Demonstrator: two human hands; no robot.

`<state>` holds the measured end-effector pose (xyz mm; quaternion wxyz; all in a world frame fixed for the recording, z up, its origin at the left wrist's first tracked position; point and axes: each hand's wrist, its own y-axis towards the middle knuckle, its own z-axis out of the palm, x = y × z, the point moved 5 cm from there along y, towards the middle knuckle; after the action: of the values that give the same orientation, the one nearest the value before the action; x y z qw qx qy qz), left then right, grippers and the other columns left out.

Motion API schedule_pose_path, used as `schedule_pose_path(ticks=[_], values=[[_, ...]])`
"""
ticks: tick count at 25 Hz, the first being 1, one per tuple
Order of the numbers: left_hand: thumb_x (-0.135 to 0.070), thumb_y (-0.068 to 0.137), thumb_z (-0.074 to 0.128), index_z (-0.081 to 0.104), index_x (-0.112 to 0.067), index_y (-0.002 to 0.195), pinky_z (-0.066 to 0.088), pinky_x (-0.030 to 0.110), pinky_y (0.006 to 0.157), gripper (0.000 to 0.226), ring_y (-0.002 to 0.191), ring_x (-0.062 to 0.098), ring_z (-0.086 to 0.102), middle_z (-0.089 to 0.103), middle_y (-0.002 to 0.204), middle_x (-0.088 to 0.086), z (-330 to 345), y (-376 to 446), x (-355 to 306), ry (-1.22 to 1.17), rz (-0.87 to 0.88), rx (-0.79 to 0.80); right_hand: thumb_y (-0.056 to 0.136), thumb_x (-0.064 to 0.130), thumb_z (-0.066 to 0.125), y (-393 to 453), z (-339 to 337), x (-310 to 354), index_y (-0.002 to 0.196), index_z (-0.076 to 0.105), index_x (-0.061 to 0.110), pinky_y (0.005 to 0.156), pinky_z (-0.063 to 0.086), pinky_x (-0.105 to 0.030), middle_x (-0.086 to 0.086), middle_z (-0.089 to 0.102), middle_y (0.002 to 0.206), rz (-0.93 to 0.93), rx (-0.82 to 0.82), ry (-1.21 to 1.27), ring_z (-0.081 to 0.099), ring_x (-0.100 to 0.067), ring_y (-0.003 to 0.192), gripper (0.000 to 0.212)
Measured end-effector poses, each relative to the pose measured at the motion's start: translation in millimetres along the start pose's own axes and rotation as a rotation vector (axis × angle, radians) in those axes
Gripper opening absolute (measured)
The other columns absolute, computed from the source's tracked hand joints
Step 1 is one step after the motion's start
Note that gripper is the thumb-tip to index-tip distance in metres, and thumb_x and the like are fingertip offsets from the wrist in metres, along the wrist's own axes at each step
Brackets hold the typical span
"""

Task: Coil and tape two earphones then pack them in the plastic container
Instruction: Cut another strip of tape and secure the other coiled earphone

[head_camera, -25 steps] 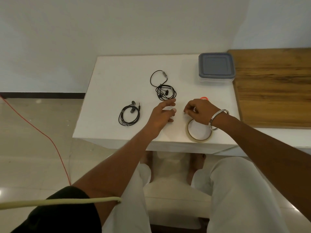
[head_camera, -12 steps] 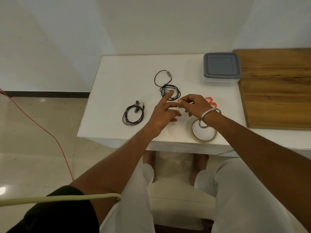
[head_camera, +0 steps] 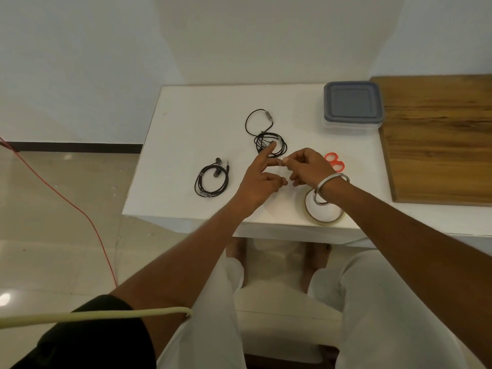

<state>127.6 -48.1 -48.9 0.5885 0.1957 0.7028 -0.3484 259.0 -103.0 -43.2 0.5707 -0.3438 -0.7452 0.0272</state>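
Fingers of the right hand (head_camera: 308,167) pinch something tiny, maybe tape, the left hand (head_camera: 259,179) points loosely; one black earphone (head_camera: 211,179) looks coiled, the other (head_camera: 269,139) is loose, grey-lidded plastic container (head_camera: 352,105) closed.

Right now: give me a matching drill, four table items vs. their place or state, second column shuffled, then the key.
Items:
1. plastic container
2. scissors
3. tape roll
4. left earphone

Places or states:
A. neatly coiled, left of the left hand
B. red handles, partly hidden behind the right hand
C. lid on, beside the wooden board
D. flat near the table's front edge, under the right wrist

Pairs: 1-C, 2-B, 3-D, 4-A
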Motion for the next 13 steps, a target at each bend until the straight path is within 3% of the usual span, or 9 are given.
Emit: schedule_pose_path(ticks=[5, 10, 13], values=[[0.01, 0.083, 0.062, 0.032, -0.024, 0.148, 0.054, 0.021, 0.073, 0.08, 0.076, 0.02, 0.065, 0.058, 0.126, 0.003, -1.2, 2.2, 1.4, 0.038, 0.047, -0.039, 0.089, 0.035, 0.061, -8.1, 7.4, -3.1, 0.097, 0.067, 0.011, 0.055, 0.047, -0.019, 0.001, 0.064, 0.072, 0.04, 0.125, -0.099, 0.057, -0.011, 0.063, 0.026], [0.014, 0.082, 0.06, 0.032, -0.022, 0.148, 0.051, 0.017, 0.069, 0.08, 0.068, 0.009, 0.064, 0.057, 0.127, 0.007, 0.2, 2.0, 0.2, 0.041, 0.043, -0.03, 0.088, 0.03, 0.062, -7.0, 8.1, -2.9, 0.093, 0.069, 0.011, 0.068, 0.052, -0.029, -0.008, 0.066, 0.079, 0.018, 0.106, -0.049, 0.057, -0.017, 0.07, 0.02], [0.013, 0.082, 0.06, 0.032, -0.023, 0.148, 0.052, 0.019, 0.072, 0.08, 0.074, 0.02, 0.065, 0.057, 0.127, 0.006, -0.6, 3.8, 0.7, 0.038, 0.044, -0.036, 0.089, 0.027, 0.062, -4.7, 6.0, -3.8, 0.095, 0.068, 0.012, 0.067, 0.052, -0.028, -0.007, 0.065, 0.079, 0.024, 0.085, -0.035, 0.058, -0.018, 0.071, 0.017]])
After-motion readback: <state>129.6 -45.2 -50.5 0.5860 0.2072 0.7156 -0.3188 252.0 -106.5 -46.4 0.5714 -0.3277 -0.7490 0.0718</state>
